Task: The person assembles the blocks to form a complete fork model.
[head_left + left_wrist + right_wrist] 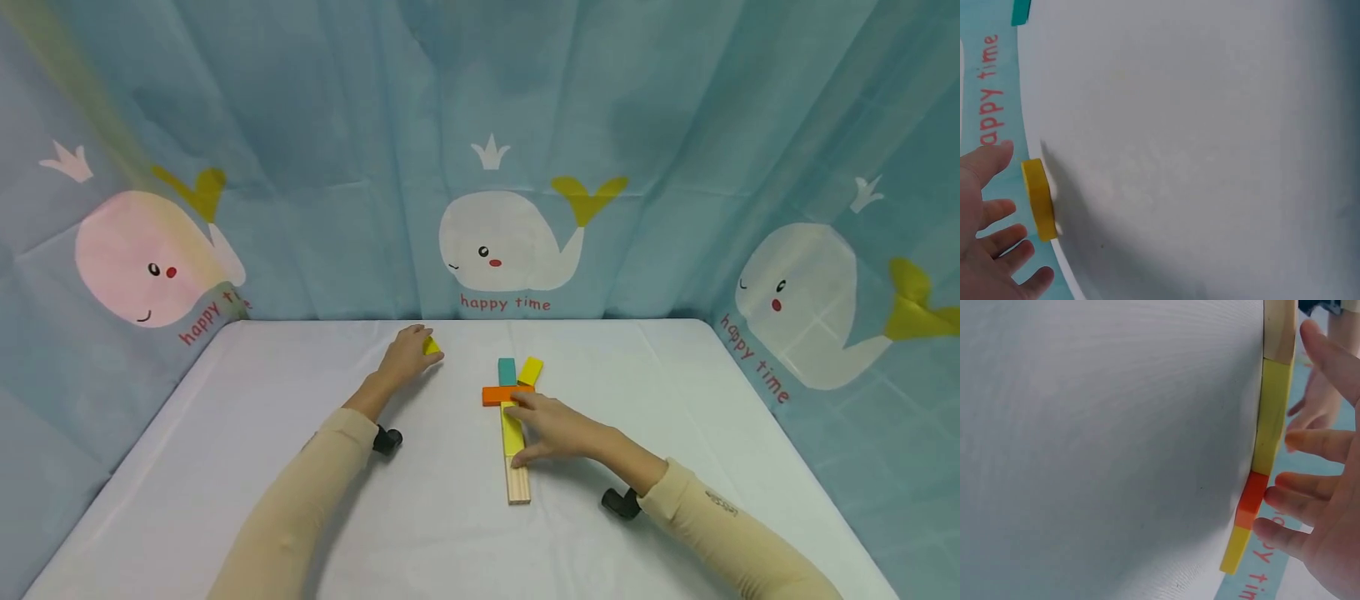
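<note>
My left hand point(405, 357) hovers at a yellow block point(431, 346) on the far left part of the table. In the left wrist view its thumb and fingers are spread, with the yellow block point(1039, 200) just beyond the fingertips; whether they touch cannot be made out. Over a block figure, my right hand point(558, 427) has its fingers loosely extended. That figure runs from a plain wood block point(518, 485) through a long yellow block point(512, 433) to a crosswise orange block point(497, 395). A teal block point(507, 372) and a tilted yellow block point(531, 371) top it.
A white cloth covers the table point(420, 533). Behind and at both sides hangs a blue curtain point(337, 167) printed with whales, meeting the table's far edge. Dark wrist cameras, such as the right one point(621, 503), sit at the sleeves.
</note>
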`<state>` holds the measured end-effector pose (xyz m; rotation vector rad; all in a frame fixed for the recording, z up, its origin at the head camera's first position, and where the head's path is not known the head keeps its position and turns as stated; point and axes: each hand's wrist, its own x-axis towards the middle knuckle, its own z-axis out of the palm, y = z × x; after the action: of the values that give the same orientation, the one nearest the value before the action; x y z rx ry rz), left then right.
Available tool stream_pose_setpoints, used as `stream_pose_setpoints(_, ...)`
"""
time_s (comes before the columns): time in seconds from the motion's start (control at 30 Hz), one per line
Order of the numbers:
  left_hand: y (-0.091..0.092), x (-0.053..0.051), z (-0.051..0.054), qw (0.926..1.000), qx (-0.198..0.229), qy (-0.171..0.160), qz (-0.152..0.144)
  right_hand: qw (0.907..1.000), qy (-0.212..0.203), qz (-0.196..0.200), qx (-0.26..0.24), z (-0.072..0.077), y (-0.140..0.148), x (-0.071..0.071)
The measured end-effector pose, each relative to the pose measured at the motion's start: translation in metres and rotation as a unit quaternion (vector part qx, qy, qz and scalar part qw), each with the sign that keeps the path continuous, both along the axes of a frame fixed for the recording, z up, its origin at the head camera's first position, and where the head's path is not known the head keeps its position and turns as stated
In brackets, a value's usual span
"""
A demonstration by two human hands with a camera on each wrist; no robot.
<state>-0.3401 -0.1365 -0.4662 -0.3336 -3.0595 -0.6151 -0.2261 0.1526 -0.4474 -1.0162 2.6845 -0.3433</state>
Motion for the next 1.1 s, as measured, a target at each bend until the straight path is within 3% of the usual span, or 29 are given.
stream_pose_setpoints(0.2, -0.010, -0.009, -0.005, 0.9995, 0.020, -0.023, 0.008, 0.9999, 0.010, 0.004, 0.010, 0.000, -0.002, -0.001)
stream_pose_setpoints(0.43, -0.013, -0.009, 0.000, 0.9985, 0.030, -0.045, -0.005, 0.9998, 0.005, 0.000, 0.020, -0.001, -0.003, 0.000)
stream_pose_setpoints(0.9, -0.013, -0.018, -0.006, 0.9982, 0.038, -0.046, -0.004, 0.9998, 0.003, -0.003, 0.020, -0.001, -0.002, -0.001)
stream_pose_setpoints(1.1, -0.012, -0.016, -0.005, 0.9967, 0.068, -0.043, 0.009, 0.9998, -0.001, -0.007, 0.017, -0.001, -0.002, -0.001)
